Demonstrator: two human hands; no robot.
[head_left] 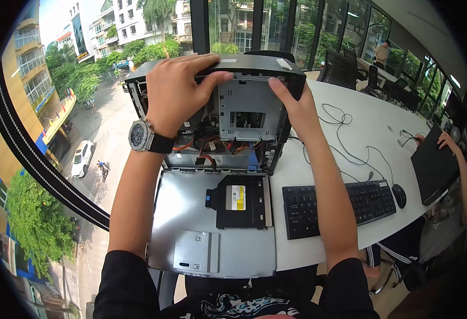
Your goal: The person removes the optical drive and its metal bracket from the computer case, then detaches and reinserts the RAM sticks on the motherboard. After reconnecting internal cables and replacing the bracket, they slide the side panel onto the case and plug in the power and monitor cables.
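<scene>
The white table [361, 122] stretches away beyond the fingertips and off to the right of them. On it stands the open computer case [244, 114], clasped at its top edge between both hands. The left hand [175, 87] drapes over the upper rim, fingers curled close together onto the metal drive cage [246, 109] with the thumb on the lid. The right hand [292, 101] hooks the rim's right corner, thumb pressed inside; its other fingers are hidden behind the shell.

Below the wrists lies the grey side panel [185, 212], with an optical drive [241, 202] on it. Right of the right forearm sit a keyboard [340, 207] and a mouse [399, 195].

The case looks heavy and rigid, its sheet-steel edges probably sharp. The orange and red cables [212, 146] under the fingers are likely delicate. The outer frame seems the safest hold, not the cage or wiring.
</scene>
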